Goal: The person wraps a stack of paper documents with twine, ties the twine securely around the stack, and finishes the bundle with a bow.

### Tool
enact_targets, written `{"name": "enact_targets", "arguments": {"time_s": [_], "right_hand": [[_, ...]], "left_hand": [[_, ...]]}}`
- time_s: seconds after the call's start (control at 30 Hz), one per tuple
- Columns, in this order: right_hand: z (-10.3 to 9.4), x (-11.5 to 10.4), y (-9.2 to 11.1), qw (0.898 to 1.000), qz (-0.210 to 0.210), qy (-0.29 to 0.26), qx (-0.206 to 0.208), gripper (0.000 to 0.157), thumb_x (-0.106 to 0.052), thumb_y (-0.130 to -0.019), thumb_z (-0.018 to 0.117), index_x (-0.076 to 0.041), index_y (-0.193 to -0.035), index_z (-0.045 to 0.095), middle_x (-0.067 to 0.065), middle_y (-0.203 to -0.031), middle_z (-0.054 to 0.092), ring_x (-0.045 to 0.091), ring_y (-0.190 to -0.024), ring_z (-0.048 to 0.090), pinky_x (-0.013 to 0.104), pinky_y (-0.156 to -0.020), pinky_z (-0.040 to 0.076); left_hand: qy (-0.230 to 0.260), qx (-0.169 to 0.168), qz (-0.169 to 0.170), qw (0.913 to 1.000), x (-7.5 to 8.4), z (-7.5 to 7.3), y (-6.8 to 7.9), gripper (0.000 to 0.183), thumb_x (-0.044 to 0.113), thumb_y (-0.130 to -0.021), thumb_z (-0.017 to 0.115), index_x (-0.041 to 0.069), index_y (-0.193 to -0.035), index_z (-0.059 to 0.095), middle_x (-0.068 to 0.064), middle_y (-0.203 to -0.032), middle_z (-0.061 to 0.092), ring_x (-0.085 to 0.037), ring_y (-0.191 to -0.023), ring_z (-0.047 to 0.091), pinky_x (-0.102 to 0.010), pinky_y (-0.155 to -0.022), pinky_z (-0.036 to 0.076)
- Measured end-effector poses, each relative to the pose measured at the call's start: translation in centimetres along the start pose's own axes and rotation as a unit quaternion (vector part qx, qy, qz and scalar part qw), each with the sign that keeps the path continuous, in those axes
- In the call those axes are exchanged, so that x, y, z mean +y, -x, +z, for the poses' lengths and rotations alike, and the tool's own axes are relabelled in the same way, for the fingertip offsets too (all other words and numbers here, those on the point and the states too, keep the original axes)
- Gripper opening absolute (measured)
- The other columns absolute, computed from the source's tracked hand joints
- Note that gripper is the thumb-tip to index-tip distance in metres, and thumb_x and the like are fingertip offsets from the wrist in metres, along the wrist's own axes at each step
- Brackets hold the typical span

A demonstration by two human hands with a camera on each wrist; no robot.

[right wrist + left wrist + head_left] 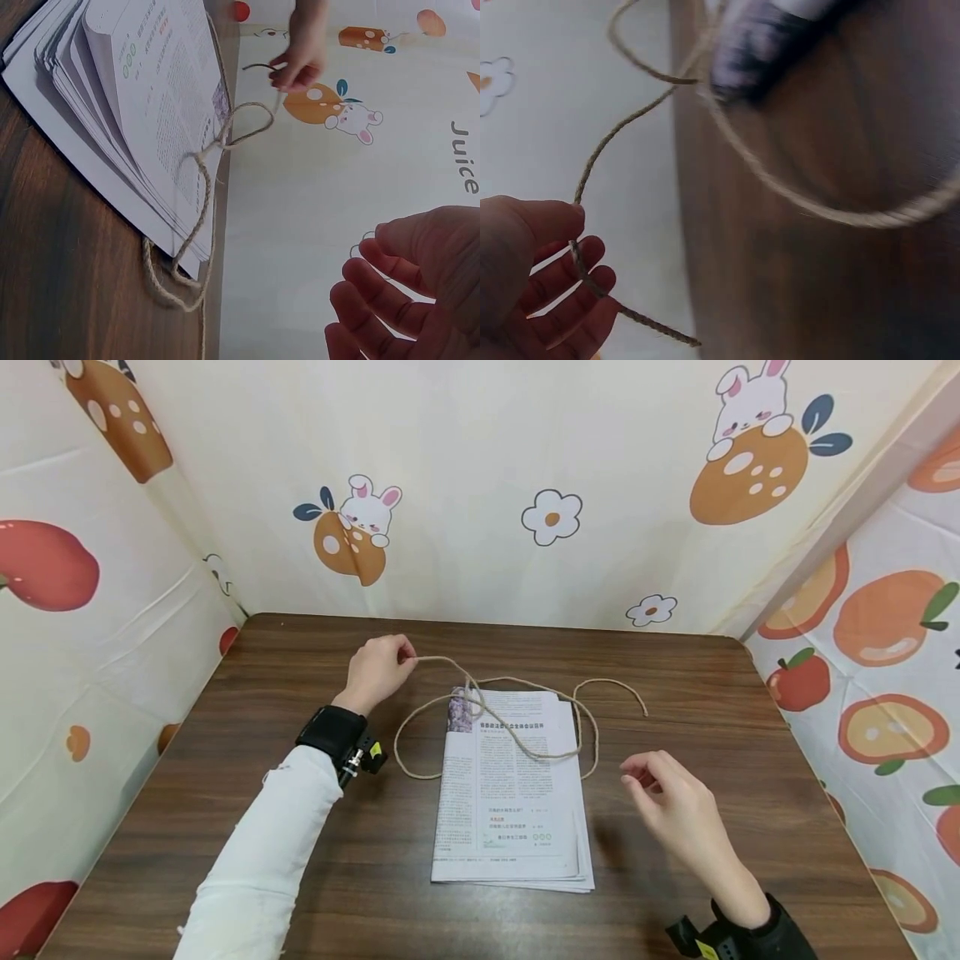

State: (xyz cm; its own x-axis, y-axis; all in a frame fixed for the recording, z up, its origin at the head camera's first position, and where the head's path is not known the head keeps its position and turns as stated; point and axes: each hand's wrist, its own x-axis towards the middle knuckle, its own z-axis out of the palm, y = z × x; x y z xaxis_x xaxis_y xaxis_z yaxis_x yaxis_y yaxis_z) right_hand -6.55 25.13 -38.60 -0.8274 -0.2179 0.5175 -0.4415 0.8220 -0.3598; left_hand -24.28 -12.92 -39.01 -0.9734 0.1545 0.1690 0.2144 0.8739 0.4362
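Note:
My left hand (378,670) pinches a thin twine rope (551,757) between thumb and forefinger, near one end. In the left wrist view a short tail of the rope (660,325) trails past the fingers. The rope runs in loose loops over the top part of a folded newspaper stack (517,818), and its lower loops pass out of sight beneath the papers. The other end lies on the table to the right of the stack. My right hand (675,806) hovers right of the papers, fingers loosely bent and holding nothing.
Everything lies on a brown wooden table (345,893). A pale curtain with cartoon rabbits and flowers (465,485) stands along its far edge, and fruit-patterned sheets (892,652) flank both sides. Each wrist wears a black strap with a small camera (371,756).

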Motion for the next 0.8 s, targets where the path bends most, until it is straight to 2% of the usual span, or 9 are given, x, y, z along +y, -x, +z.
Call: {"name": "enact_targets", "arguments": {"time_s": [0.23, 0.37, 0.47, 0.53, 0.63, 0.73, 0.8], "right_hand": [[0.3, -0.4, 0.0, 1.0, -0.006, -0.011, 0.002, 0.021, 0.001, -0.071, 0.071, -0.013, -0.084, 0.063, -0.011, -0.075, 0.055, 0.002, -0.066, 0.053, 0.015, -0.062, 0.045], [0.4, -0.6, 0.0, 1.0, -0.011, -0.013, 0.002, 0.024, 0.003, -0.07, 0.072, -0.014, -0.084, 0.062, -0.012, -0.075, 0.055, 0.003, -0.066, 0.053, 0.016, -0.062, 0.045], [0.5, -0.8, 0.1, 1.0, -0.015, -0.017, 0.0, 0.024, 0.004, -0.069, 0.072, -0.013, -0.084, 0.062, -0.012, -0.075, 0.055, 0.002, -0.066, 0.052, 0.015, -0.062, 0.045], [0.5, -0.8, 0.2, 1.0, -0.017, -0.019, -0.005, 0.024, 0.003, -0.07, 0.072, -0.013, -0.084, 0.062, -0.012, -0.076, 0.054, 0.001, -0.066, 0.052, 0.015, -0.062, 0.044], [0.6, -0.7, 0.3, 1.0, -0.017, -0.023, -0.009, 0.022, 0.002, -0.07, 0.072, -0.012, -0.085, 0.062, -0.012, -0.076, 0.054, 0.001, -0.067, 0.051, 0.014, -0.061, 0.044], [0.7, -0.7, 0.3, 0.999, -0.017, -0.024, -0.012, 0.021, 0.001, -0.071, 0.071, -0.012, -0.085, 0.062, -0.012, -0.076, 0.054, 0.0, -0.067, 0.051, 0.015, -0.061, 0.045], [0.8, -0.8, 0.3, 1.0, -0.017, -0.024, -0.011, 0.021, 0.002, -0.071, 0.071, -0.012, -0.085, 0.062, -0.012, -0.076, 0.054, 0.0, -0.067, 0.051, 0.015, -0.06, 0.045]], "left_hand": [[-0.016, -0.055, -0.019, 0.9982, -2.1, 2.1, 1.6, 0.007, 0.018, -0.086, 0.061, 0.011, -0.086, 0.063, -0.004, -0.075, 0.061, -0.019, -0.062, 0.055, -0.032, -0.052, 0.042], [-0.021, -0.081, -0.031, 0.996, -2.7, 2.9, 2.3, 0.008, 0.018, -0.086, 0.061, 0.011, -0.086, 0.063, -0.003, -0.074, 0.06, -0.019, -0.063, 0.055, -0.039, -0.061, 0.046], [-0.032, -0.092, -0.029, 0.9949, -2.9, 3.3, 2.6, 0.008, 0.018, -0.085, 0.062, 0.011, -0.084, 0.064, -0.003, -0.073, 0.06, -0.019, -0.064, 0.055, -0.04, -0.061, 0.047], [-0.043, -0.085, -0.021, 0.9952, -2.9, 3.3, 2.8, 0.008, 0.017, -0.084, 0.062, 0.01, -0.082, 0.064, -0.004, -0.074, 0.061, -0.019, -0.066, 0.055, -0.04, -0.062, 0.047], [-0.051, -0.054, -0.006, 0.9972, -2.5, 3.3, 2.9, 0.006, 0.015, -0.084, 0.061, 0.01, -0.083, 0.064, -0.005, -0.079, 0.061, -0.021, -0.068, 0.056, -0.038, -0.059, 0.046], [-0.058, -0.02, 0.02, 0.9979, -1.4, 3.2, 2.9, 0.006, 0.014, -0.084, 0.062, 0.01, -0.085, 0.065, -0.006, -0.082, 0.062, -0.022, -0.07, 0.058, -0.039, -0.062, 0.047], [-0.065, -0.018, 0.037, 0.9971, -0.5, 3.2, 2.8, 0.006, 0.014, -0.084, 0.063, 0.01, -0.085, 0.066, -0.005, -0.082, 0.062, -0.022, -0.069, 0.059, -0.038, -0.061, 0.047]]}}
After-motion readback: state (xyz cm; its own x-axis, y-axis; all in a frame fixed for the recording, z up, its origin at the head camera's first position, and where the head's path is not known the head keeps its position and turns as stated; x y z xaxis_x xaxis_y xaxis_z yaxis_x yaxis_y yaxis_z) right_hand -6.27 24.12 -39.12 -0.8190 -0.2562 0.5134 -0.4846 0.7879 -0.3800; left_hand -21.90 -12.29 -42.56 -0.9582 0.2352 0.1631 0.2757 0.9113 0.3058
